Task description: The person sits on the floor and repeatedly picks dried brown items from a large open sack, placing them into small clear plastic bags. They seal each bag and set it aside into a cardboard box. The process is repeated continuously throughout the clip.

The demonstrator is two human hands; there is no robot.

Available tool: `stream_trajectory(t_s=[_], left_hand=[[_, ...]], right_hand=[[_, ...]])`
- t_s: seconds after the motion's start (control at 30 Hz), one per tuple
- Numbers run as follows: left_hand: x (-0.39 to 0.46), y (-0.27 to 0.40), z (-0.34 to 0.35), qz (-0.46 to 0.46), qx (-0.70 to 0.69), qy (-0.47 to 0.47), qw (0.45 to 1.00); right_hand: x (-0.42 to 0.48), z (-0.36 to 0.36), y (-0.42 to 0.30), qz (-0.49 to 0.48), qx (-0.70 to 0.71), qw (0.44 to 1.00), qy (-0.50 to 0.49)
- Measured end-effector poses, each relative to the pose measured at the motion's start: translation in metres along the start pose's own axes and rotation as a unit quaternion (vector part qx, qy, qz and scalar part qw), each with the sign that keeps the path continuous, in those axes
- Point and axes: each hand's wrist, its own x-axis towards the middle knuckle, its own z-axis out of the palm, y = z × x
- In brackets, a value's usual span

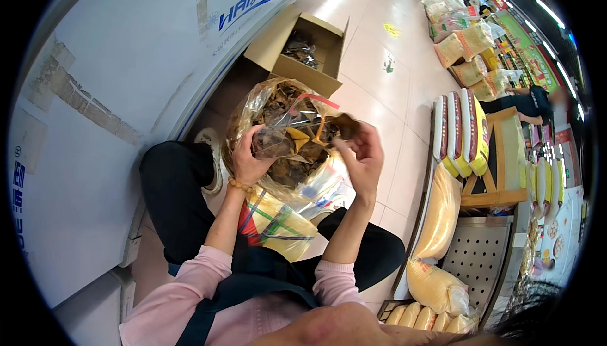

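A large, open clear plastic bag [237, 113] full of dried brown leaf-like pieces [284, 94] stands between my knees. Over it, my left hand [251, 158] grips a small clear plastic bag [271, 142] with a red strip along its top edge. Similar dried pieces show through its film. To the right of the small bag's mouth, my right hand [363, 156] pinches a dark brown dried piece [346, 126], blurred by motion. Below the large bag lies a yellowish plastic sheet or bag [280, 227] with blue and green stripes.
An open cardboard box [308, 79] holding filled clear packets [301, 51] sits beyond the large bag. A white freezer cabinet [109, 104] walls off my left. To my right, a low shelf carries stacked sacks [467, 128] and long grain-filled bags [438, 213]. A person [536, 104] stands farther right.
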Motion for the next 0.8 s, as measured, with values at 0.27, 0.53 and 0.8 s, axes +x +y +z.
stream_trajectory(t_s=[0.27, 0.53, 0.8], left_hand=[[0.003, 0.016, -0.002, 0.077, 0.008, -0.033, 0.996], [-0.002, 0.010, -0.007, 0.025, -0.060, -0.018, 0.998], [-0.011, -0.003, 0.014, -0.102, -0.187, -0.063, 0.975]], right_hand=[[0.023, 0.027, -0.032, -0.045, -0.472, 0.860, -0.188], [0.026, 0.043, -0.030, -0.064, -0.572, 0.787, -0.223], [0.026, 0.013, -0.018, -0.138, -0.420, 0.893, -0.078]])
